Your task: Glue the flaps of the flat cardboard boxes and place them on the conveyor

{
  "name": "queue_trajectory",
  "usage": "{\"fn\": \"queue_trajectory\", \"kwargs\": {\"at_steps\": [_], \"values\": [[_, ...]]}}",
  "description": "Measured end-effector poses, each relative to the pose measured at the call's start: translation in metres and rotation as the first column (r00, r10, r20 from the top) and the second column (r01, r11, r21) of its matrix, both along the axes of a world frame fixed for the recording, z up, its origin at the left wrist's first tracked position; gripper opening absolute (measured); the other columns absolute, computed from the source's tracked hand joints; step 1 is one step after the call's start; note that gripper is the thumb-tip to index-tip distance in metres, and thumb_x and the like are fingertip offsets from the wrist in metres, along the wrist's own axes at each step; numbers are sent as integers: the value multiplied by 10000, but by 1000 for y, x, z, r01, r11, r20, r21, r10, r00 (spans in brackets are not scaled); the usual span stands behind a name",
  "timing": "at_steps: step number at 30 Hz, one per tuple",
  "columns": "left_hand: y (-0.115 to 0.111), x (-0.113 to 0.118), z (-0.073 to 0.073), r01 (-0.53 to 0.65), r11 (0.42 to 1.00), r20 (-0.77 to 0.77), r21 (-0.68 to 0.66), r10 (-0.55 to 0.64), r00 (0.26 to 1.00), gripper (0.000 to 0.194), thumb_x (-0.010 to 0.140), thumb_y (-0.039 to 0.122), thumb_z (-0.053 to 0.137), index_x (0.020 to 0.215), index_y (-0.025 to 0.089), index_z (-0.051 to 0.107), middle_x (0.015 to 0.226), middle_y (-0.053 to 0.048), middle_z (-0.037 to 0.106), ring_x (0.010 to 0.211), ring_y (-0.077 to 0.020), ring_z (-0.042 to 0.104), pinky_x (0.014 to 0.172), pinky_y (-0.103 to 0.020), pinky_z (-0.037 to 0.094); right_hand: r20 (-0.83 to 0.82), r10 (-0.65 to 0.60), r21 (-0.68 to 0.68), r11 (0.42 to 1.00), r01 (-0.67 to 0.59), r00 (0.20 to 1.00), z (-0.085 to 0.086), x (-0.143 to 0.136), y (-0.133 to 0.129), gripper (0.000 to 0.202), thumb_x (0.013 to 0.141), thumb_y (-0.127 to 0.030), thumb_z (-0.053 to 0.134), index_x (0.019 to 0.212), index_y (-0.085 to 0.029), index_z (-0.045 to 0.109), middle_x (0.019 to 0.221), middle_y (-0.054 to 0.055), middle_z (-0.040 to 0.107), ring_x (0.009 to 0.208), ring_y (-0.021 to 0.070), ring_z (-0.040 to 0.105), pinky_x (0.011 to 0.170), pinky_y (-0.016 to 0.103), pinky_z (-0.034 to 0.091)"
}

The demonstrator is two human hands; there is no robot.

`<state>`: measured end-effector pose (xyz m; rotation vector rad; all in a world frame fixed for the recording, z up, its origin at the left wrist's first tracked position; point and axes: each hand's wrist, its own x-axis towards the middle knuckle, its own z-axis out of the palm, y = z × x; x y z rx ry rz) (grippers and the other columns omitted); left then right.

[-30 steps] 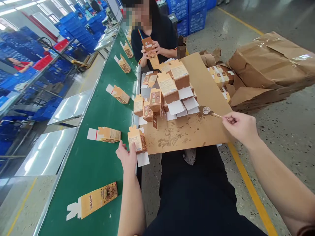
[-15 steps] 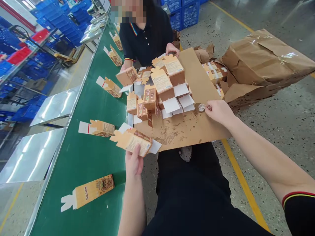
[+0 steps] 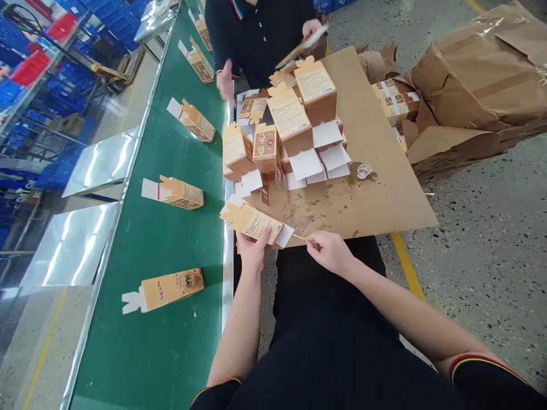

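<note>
- Printed folding carton (image 3: 256, 222): over near left corner of cardboard sheet (image 3: 393, 199), gripped by left hand (image 3: 253, 250).
- Thin stick (image 3: 300, 237): pinched in right hand (image 3: 328, 249), tip at carton's white flap (image 3: 285, 234).
- Step, seemingly: dabbing flap; next move calls for steady carton.
- Clear cup (image 3: 363, 171): farther right.

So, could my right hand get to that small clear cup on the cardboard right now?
Probably yes: the small clear cup sits on the cardboard beside the stacked boxes, with no box between it and your right hand, though that hand pinches a thin stick.
</note>
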<state>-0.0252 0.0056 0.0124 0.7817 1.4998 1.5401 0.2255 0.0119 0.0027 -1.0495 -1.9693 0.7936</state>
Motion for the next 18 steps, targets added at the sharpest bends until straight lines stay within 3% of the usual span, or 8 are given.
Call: {"fn": "queue_trajectory", "kwargs": {"at_steps": [4, 8, 12, 18], "values": [[0, 3, 3, 15, 1000, -32, 21, -14, 999, 1011, 691, 446, 1111, 1537, 271, 586, 1522, -175, 738, 1471, -358, 710, 1266, -537, 569, 89, 18, 45, 999, -22, 996, -15, -12, 11, 298, 1001, -84, 546, 741, -229, 533, 685, 1, 565, 628, 155, 505, 653, 294, 395], [0, 6, 4, -5, 1000, -50, 11, 6, 999, 989, 681, 488, 1108, 1479, 253, 574, 1499, -178, 740, 1452, -346, 719, 1277, -522, 555, 134, 92, 64, 993, -102, 987, -20, -14, 11, 306, 1024, -87, 556, 755, -230, 529, 704, 4, 581, 652, 161, 523, 665, 296, 387], [-3, 18, 2, -60, 998, -119, 19, 62, 991, 1017, 633, 548, 1109, 1417, 249, 534, 1467, -180, 729, 1426, -355, 727, 1264, -544, 562, 17, 139, 60, 988, -140, 990, -15, -12, -5, 287, 1053, -110, 588, 791, -227, 583, 719, -3, 605, 646, 149, 536, 670, 276, 417], [-17, 39, -4, -99, 995, -307, -7, 92, 947, 1017, 632, 494, 1109, 1376, 270, 452, 1417, -167, 688, 1464, -372, 684, 1258, -561, 553, -121, 17, -48, 999, -23, 993, -4, 15, -32, 263, 1064, -189, 613, 812, -230, 679, 691, -7, 628, 583, 130, 520, 605, 262, 471]]}}
